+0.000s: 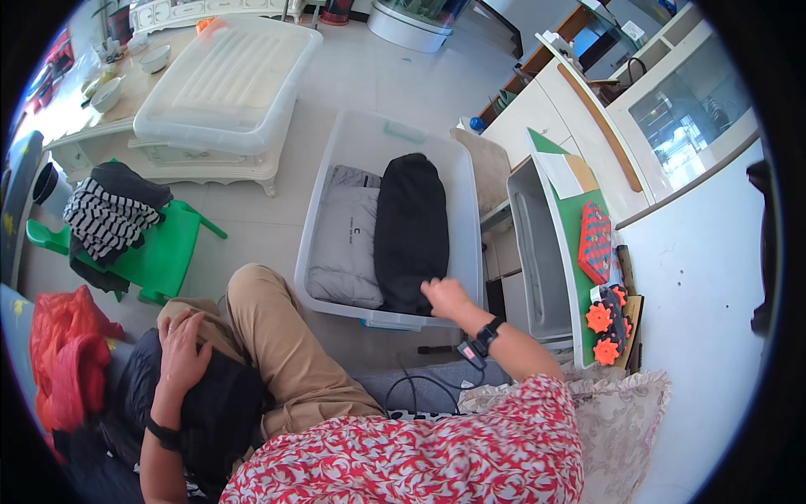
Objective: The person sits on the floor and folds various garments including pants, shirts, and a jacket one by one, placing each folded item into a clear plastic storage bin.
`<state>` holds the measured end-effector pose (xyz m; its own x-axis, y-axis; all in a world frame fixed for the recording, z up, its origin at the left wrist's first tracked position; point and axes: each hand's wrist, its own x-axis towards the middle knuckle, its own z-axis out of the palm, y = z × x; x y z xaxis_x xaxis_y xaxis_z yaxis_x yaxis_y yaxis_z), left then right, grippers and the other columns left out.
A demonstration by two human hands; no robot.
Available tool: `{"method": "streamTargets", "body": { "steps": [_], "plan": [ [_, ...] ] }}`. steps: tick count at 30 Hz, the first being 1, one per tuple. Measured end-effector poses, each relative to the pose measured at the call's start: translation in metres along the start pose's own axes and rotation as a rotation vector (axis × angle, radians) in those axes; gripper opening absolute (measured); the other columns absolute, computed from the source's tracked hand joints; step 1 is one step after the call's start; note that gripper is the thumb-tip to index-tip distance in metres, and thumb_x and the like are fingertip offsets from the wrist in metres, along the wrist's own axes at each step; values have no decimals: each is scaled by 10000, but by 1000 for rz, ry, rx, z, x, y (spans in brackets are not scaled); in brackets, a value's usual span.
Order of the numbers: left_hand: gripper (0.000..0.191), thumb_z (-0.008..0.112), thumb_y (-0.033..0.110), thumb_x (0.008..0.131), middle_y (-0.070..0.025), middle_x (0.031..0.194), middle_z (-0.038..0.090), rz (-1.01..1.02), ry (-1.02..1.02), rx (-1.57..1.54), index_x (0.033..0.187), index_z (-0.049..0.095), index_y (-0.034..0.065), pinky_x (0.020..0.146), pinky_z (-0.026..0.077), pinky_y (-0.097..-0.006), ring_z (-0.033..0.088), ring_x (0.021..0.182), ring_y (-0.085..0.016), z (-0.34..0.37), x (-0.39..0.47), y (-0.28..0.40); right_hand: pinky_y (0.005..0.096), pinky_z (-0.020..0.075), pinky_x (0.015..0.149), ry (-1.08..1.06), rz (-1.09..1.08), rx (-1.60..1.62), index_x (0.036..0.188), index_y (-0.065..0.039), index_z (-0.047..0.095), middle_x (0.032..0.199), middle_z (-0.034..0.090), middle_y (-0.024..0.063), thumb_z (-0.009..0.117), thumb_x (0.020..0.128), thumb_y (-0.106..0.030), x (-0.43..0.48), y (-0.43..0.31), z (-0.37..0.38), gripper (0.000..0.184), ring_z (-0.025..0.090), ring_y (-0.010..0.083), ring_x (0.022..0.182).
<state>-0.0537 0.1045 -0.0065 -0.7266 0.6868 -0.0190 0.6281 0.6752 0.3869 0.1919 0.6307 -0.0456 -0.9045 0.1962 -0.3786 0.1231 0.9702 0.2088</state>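
Note:
A clear plastic storage box [469, 189] sits on the floor before me. Inside it, a folded grey padded jacket [346, 246] lies at the left, beside a folded black garment [412, 220]. My right hand [450, 299] is at the near right corner of this black garment, fingers curled in on its edge; the fingertips are partly hidden. My left hand [182, 353] rests with spread fingers on dark clothing [220, 384] over my lap and knee, gripping nothing.
A green plastic chair [167, 242] holds a striped garment [107, 217]. A translucent box lid [227, 82] lies on the white coffee table [208, 164]. Red plastic bags [72, 359] are at my left; at my right stands a green-topped unit [563, 208]. A black cable [415, 378] lies nearby.

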Motion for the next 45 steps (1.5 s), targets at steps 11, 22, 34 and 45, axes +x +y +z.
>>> {"method": "streamTargets", "body": {
  "steps": [11, 22, 34, 45],
  "plan": [
    [548, 717, 54, 774, -132, 1204, 686, -59, 55, -20, 1311, 610, 32, 1251, 239, -536, 534, 1348, -314, 6, 4, 2, 437, 594, 897, -804, -250, 32, 1148, 8, 744, 1172, 750, 178, 954, 677, -259, 90, 18, 80, 580, 717, 348, 1098],
    [415, 652, -14, 701, -94, 984, 684, -42, 116, -94, 1114, 650, 28, 1238, 262, -584, 605, 1186, -319, 9, 11, -11, 414, 592, 842, -1202, -163, 297, 1105, -12, 771, 1078, 771, 165, 919, 687, -281, 145, 50, 89, 519, 739, 305, 1012],
    [369, 603, 67, 747, -114, 922, 644, -117, 3, -53, 1112, 616, 10, 1220, 259, -650, 598, 1120, -368, 9, 18, -20, 829, 312, 1090, -169, 547, 348, 1651, -452, 17, 1750, -96, 89, 1007, 531, -436, 334, 168, 93, 1495, 32, 508, 1570],
    [339, 585, 170, 861, -148, 974, 631, -128, -137, 95, 1147, 610, -9, 1214, 246, -677, 594, 1118, -383, -4, 26, -27, 810, 310, 1094, -264, 571, 111, 1672, -337, 21, 1700, 189, 174, 897, 731, -360, 386, 169, 220, 1286, 246, 485, 1526]
  ]
}}
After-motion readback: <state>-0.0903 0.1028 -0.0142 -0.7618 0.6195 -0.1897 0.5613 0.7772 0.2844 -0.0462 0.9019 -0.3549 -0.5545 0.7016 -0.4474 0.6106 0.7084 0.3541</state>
